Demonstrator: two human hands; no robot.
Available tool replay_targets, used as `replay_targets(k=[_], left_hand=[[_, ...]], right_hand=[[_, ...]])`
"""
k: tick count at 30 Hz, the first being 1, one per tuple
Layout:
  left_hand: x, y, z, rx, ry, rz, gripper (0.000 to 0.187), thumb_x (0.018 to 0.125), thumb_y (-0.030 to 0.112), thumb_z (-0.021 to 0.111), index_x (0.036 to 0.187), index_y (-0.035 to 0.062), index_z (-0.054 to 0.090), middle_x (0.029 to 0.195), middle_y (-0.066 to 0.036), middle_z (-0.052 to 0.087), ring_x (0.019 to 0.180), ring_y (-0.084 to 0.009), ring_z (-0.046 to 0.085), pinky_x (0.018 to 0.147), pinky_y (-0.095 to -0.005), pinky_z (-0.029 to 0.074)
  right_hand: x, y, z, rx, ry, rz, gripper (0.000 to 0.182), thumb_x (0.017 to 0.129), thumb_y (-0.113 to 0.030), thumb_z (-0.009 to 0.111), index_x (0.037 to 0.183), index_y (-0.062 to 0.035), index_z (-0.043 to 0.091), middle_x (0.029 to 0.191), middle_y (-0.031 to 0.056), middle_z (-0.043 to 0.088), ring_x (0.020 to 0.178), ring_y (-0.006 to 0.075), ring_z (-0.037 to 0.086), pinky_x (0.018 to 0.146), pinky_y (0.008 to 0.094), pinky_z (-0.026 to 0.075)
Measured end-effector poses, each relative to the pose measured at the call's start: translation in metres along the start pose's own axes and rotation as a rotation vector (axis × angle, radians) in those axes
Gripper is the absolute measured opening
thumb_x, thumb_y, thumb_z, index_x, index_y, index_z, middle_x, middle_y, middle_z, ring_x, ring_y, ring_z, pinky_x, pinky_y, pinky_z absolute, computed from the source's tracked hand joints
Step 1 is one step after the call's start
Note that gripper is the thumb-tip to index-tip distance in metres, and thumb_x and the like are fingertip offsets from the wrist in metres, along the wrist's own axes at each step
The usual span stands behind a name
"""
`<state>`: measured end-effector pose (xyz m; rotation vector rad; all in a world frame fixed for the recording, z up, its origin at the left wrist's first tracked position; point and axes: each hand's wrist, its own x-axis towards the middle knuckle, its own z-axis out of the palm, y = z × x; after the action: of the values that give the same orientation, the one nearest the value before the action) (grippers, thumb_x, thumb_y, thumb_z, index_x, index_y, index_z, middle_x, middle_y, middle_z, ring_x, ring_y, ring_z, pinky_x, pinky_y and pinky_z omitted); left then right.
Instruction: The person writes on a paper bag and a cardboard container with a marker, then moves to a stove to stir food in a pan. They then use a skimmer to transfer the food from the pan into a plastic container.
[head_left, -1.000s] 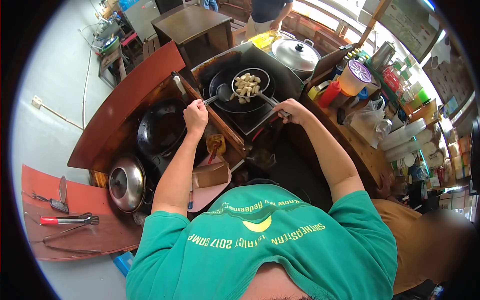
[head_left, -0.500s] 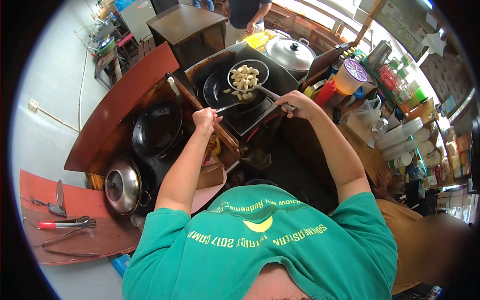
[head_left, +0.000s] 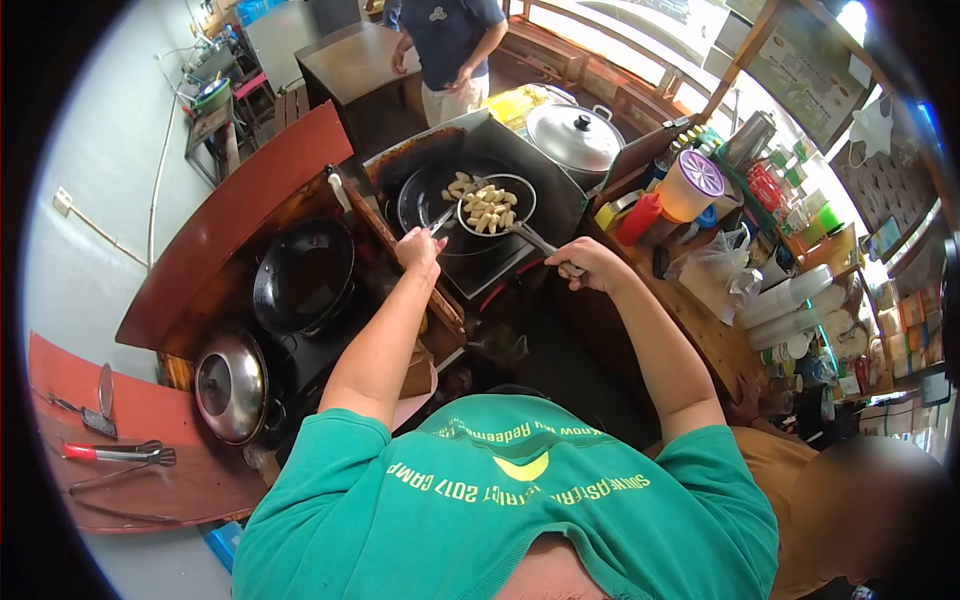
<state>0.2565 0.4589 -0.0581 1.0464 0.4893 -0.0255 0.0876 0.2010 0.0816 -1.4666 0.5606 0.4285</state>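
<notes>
My right hand is closed round the long handle of a round strainer. Pale, wedge-like food pieces fill the strainer, which is over the near right side of a dark wok. More of the same pieces lie in the wok, left of and beyond the strainer's rim. My left hand grips a thin metal utensil that reaches into the wok beside the strainer; its working end is hard to make out.
A second dark wok and a lidded pan are on the left. Beyond the burner is a large pot with a silver lid. A red squeeze bottle stands right. One person stands ahead; another is at right.
The strainer has come nearer to me, from the wok's far side to its near right. Loose pieces now show beyond it. The person ahead is more fully in view.
</notes>
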Motion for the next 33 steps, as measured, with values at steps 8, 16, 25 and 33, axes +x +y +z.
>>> replay_targets(k=[8,16,25,33], left_hand=[[0.004,0.008,0.003,-0.076,-0.036,-0.037,0.037,0.09,-0.003,0.057,0.126,-0.0096,0.051,0.087,-0.01,0.058,0.067,-0.0162,0.056,0.063,-0.0379,0.063],[0.009,0.03,-0.007,-0.058,-0.052,-0.026,0.029,0.087,-0.005,0.058,0.116,-0.0074,0.054,0.087,-0.01,0.058,0.067,-0.0161,0.057,0.064,-0.0398,0.064],[-0.004,0.067,-0.028,0.016,-0.134,0.077,0.029,0.092,-0.003,0.061,0.12,-0.008,0.054,0.08,-0.006,0.056,0.063,-0.0115,0.056,0.063,-0.0376,0.064],[-0.026,0.087,-0.044,0.137,-0.219,0.127,0.029,0.093,0.0,0.062,0.12,-0.0095,0.056,0.074,-0.003,0.055,0.059,-0.0085,0.054,0.063,-0.0363,0.064]], right_hand=[[0.007,0.007,-0.005,-0.037,-0.034,-0.01,0.017,0.086,-0.007,0.068,0.072,-0.0037,0.059,0.062,0.0033,0.054,0.053,0.0126,0.051,0.046,0.0296,0.041],[0.005,0.005,-0.008,-0.08,-0.034,-0.012,0.017,0.086,-0.008,0.067,0.072,-0.0048,0.059,0.061,0.0027,0.053,0.051,0.0117,0.05,0.044,0.0289,0.04],[0.019,0.004,0.001,-0.115,-0.058,0.006,0.014,0.085,-0.007,0.068,0.073,-0.0042,0.06,0.062,0.002,0.054,0.054,0.0117,0.053,0.044,0.028,0.04],[0.059,0.02,0.023,-0.016,-0.009,-0.003,0.012,0.083,-0.005,0.07,0.076,0.0005,0.061,0.065,0.007,0.056,0.054,0.016,0.054,0.044,0.0302,0.042]])
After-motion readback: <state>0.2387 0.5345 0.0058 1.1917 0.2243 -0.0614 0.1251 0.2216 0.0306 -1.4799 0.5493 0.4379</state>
